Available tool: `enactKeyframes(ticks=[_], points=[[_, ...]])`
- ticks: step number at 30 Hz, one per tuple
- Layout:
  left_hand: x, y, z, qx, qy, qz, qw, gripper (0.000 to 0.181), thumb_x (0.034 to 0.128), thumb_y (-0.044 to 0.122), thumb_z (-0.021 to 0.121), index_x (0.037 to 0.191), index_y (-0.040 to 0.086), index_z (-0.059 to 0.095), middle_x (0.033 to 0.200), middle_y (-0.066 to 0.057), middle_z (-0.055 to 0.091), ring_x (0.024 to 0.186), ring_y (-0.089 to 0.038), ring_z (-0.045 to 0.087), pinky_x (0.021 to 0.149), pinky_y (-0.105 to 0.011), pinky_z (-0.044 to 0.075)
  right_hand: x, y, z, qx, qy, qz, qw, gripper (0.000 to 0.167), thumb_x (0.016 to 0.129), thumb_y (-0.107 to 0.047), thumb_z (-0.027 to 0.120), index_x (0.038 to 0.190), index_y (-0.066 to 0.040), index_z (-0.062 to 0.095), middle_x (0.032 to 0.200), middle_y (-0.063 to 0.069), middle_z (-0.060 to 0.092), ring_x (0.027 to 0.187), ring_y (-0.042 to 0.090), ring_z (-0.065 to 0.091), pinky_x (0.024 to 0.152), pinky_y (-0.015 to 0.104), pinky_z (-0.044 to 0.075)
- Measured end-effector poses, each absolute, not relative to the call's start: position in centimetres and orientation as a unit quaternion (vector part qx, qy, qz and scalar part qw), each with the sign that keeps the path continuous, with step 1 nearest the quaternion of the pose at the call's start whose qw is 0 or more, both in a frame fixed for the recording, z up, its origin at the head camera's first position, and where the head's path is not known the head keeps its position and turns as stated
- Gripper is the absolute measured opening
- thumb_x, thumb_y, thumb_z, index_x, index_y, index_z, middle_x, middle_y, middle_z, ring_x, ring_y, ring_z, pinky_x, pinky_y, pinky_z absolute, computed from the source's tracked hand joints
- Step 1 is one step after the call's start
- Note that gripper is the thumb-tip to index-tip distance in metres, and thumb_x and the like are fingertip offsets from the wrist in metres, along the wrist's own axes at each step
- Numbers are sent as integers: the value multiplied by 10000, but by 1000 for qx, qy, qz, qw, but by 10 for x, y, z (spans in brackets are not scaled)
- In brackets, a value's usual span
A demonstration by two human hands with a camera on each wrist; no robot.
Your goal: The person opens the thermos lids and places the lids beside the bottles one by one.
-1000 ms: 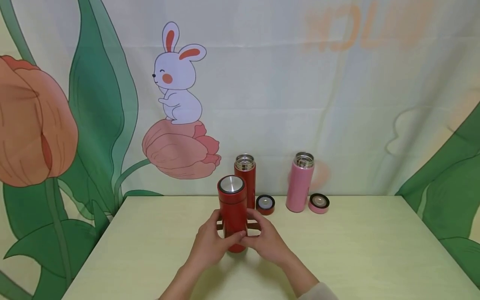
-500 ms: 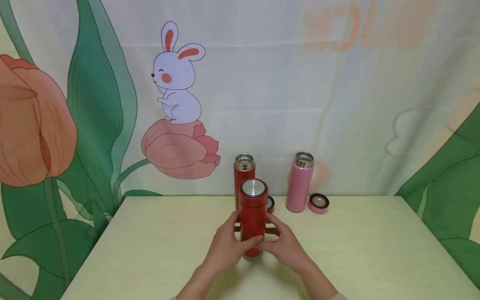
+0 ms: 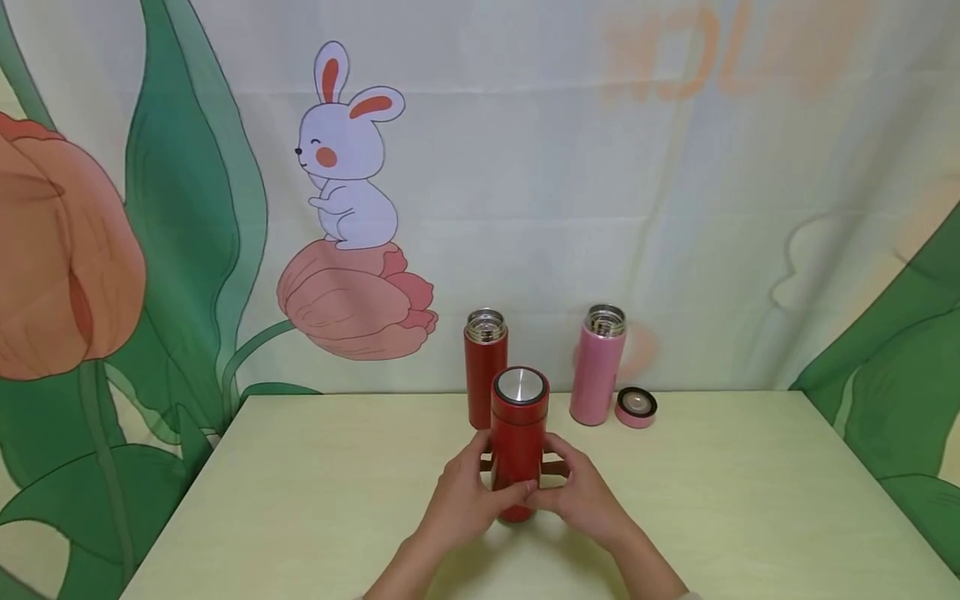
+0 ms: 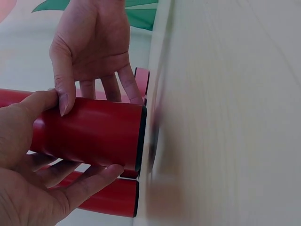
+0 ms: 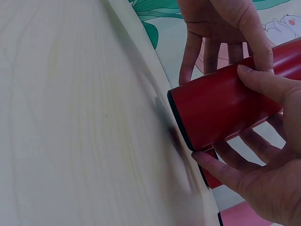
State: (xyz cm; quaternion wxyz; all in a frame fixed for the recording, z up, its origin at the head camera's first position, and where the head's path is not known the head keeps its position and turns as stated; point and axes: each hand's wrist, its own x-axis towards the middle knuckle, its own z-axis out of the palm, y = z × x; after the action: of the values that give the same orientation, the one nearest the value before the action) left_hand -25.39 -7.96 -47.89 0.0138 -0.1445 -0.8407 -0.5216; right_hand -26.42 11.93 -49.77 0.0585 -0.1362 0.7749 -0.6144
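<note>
Both hands hold an upright red thermos (image 3: 519, 442) with a silver-topped lid, in front of the other bottles. My left hand (image 3: 461, 496) grips its left side low down, and my right hand (image 3: 588, 496) grips the right side. In the head view the thumbs meet across its front. The left wrist view shows spread fingers on both sides of the red thermos (image 4: 94, 129). Its black-rimmed base is very close to the table; whether it touches I cannot tell. Behind it stands a lidless red thermos (image 3: 484, 375), partly covered by the held one.
A lidless pink thermos (image 3: 597, 375) stands at the table's back edge, its pink lid (image 3: 636, 408) lying upside down to the right. The pale wooden table (image 3: 315, 492) ends at a printed cloth backdrop (image 3: 525, 167).
Both hands have carried the red thermos to the right and slightly towards me. The loose red lid behind it has gone out of sight in the head view.
</note>
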Motion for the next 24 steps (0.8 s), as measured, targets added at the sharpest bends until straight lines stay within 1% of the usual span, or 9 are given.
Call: enactKeyframes(ticks=[3, 9, 12, 18, 24], points=[[-253, -79, -480, -147, -837, -526, 8, 665, 838, 438, 852, 1391, 238, 542, 1240, -15, 672, 1139, -290, 659, 960, -523, 558, -264, 121, -498, -137, 778, -610, 63, 674, 807, -122, 875, 1401, -276, 598, 1292, 96, 609, 1142, 322, 636, 904, 393, 556], [-252, -78, -482, -163, -835, -526, 3, 686, 842, 441, 849, 1412, 235, 527, 1236, 0, 672, 1151, -257, 656, 982, -495, 553, -263, 126, -496, -148, 785, -597, 71, 654, 800, -140, 883, 1384, -252, 611, 1297, 91, 606, 1151, 325, 616, 897, 401, 551], [-253, -77, -483, -174, -834, -524, 1, 684, 847, 441, 845, 1414, 227, 528, 1235, 5, 673, 1162, -241, 652, 994, -486, 548, -264, 129, -497, -147, 785, -597, 75, 668, 788, -136, 890, 1385, -244, 609, 1319, 86, 605, 1149, 322, 610, 880, 404, 554], [-252, -75, -484, -186, -833, -521, -11, 662, 855, 437, 836, 1402, 216, 535, 1246, 21, 672, 1190, -201, 637, 1033, -498, 532, -264, 133, -500, -138, 785, -597, 91, 713, 769, -136, 904, 1396, -266, 591, 1361, 62, 600, 1149, 317, 604, 878, 408, 549], [-252, -76, -484, -191, -828, -526, -31, 678, 859, 415, 838, 1422, 219, 514, 1270, 13, 660, 1224, -245, 624, 1056, -527, 519, -263, 135, -501, -138, 786, -594, 100, 734, 763, -145, 908, 1406, -268, 578, 1381, 60, 592, 1165, 316, 591, 886, 409, 537]])
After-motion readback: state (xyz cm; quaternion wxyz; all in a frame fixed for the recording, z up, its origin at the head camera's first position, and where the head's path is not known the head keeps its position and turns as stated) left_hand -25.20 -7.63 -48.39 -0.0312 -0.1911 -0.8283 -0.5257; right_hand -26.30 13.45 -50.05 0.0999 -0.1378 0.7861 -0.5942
